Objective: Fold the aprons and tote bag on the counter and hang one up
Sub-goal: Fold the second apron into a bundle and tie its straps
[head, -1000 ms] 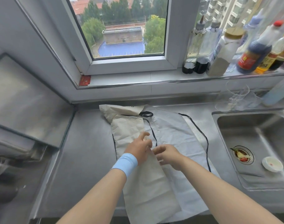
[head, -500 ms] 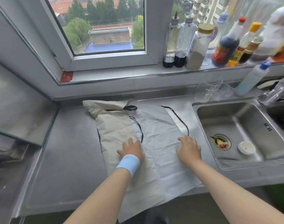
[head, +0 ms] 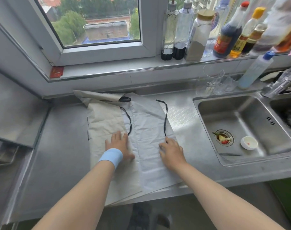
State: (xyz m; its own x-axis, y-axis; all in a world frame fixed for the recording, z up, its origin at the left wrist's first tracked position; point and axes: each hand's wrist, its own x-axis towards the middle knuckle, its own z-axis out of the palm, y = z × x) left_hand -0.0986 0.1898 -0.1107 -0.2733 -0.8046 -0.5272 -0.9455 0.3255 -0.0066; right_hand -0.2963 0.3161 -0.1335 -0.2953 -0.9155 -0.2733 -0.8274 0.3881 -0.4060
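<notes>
A pale grey apron [head: 148, 130] with thin black straps [head: 165, 118] lies spread on the steel counter [head: 58, 146], its near end hanging over the front edge. Under and left of it lies a beige cloth [head: 105, 120], another apron or the tote bag, folded over at the back. My left hand [head: 119, 145], with a blue wristband, rests flat where the beige and grey cloths meet. My right hand [head: 172, 150] rests on the grey apron's right edge, its fingertips at the end of the right strap. Both hands have straight fingers.
A steel sink [head: 245, 127] with a small white dish [head: 248, 142] sits right of the cloths. Clear glasses [head: 211, 82] stand behind it. Several bottles [head: 227, 34] line the window sill [head: 124, 68]. A steel hood or lid [head: 13, 117] juts in at the left.
A second ago both hands were close together, fingers curled at the cloth's middle. They have since spread apart and lie flat; the right hand slid to the grey apron's right edge.
</notes>
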